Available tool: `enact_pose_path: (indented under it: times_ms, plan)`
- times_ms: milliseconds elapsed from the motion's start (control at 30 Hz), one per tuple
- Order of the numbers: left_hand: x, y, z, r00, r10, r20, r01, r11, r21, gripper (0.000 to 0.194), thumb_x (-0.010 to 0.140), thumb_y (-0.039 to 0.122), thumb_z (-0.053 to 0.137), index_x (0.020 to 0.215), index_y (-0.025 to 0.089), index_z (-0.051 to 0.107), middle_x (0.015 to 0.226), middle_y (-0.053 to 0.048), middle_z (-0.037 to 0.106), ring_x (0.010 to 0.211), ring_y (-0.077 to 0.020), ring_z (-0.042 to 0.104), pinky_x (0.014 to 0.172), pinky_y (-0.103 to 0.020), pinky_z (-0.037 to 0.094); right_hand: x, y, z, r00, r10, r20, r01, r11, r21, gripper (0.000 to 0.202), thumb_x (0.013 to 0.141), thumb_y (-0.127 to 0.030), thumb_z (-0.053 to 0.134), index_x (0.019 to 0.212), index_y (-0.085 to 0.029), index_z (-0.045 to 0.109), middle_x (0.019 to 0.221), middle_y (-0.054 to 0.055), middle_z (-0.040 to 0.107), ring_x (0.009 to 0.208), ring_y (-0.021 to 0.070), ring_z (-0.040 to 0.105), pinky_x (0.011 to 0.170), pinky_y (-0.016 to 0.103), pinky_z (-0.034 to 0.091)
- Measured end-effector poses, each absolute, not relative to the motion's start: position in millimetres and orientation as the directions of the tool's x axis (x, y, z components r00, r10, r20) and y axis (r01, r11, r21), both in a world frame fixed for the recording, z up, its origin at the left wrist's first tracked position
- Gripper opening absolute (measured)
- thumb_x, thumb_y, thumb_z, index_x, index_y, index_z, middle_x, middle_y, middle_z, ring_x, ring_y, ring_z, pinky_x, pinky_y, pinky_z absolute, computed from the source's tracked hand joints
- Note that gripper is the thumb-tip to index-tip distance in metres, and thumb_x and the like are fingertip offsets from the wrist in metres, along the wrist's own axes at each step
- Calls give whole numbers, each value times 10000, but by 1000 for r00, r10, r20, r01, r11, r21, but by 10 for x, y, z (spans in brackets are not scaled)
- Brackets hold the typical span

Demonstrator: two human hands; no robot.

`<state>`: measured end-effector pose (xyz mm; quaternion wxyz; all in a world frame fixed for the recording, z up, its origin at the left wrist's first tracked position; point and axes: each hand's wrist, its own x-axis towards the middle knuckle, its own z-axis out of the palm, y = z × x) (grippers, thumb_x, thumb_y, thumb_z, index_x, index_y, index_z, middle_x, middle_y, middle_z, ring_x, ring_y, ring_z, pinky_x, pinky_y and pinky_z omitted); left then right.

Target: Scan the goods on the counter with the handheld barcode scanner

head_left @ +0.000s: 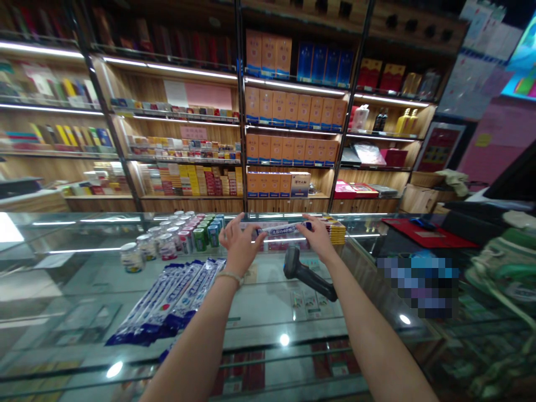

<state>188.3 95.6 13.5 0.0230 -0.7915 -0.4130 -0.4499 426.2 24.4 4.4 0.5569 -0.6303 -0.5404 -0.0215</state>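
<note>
A slim blue-and-white stick packet point(283, 229) is stretched level above the glass counter, one end in each hand. My left hand point(242, 241) pinches its left end between thumb and fingers. At the other end, my right hand point(317, 239) is closed on it in the same way. Just below the packet a black barcode scanner point(310, 274) lies on the glass, close to my right forearm. Several long blue-and-white packets point(171, 298) are fanned out on the counter left of my left forearm, which partly covers them.
Rows of small round jars point(132, 258) and green cans point(199, 239) stand on the glass counter point(259, 312) at the left. A stack of yellow packs point(336, 230) sits beyond my right hand. Farther right are a red mat point(427, 231) and a green bag point(502, 268). Stocked shelves point(293, 125) line the wall.
</note>
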Motion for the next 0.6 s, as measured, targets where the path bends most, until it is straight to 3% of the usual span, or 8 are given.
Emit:
enact_pose_path:
  times_ms: [233, 433, 600]
  plan:
    - [1873, 998, 111, 257, 660, 706, 683, -641, 350, 179, 901, 384, 660, 936, 245, 767, 1516, -128, 480, 1417, -379, 374, 1197, -647, 220, 4253, 249, 28, 403, 654, 640, 714, 214, -667, 312, 889, -525, 619, 848, -246, 752, 1356, 64, 654, 1320, 284, 492, 1148, 501, 309]
    - [1877, 986, 97, 277, 654, 704, 687, -648, 330, 184, 909, 384, 645, 879, 244, 761, 1528, -127, 468, 1423, -380, 363, 1193, -678, 200, 4243, 275, 0, 463, 550, 695, 811, 54, -583, 222, 924, -394, 593, 903, -263, 770, 1375, 46, 645, 1357, 294, 430, 1161, 559, 226]
    - [1896, 930, 135, 282, 669, 688, 713, -626, 315, 202, 906, 389, 645, 878, 232, 769, 1517, -139, 488, 1425, -383, 363, 1199, -678, 186, 4166, 230, 8, 457, 446, 770, 874, -62, -483, 213, 940, -393, 599, 882, -277, 768, 1405, 31, 615, 1389, 304, 376, 1148, 590, 179]
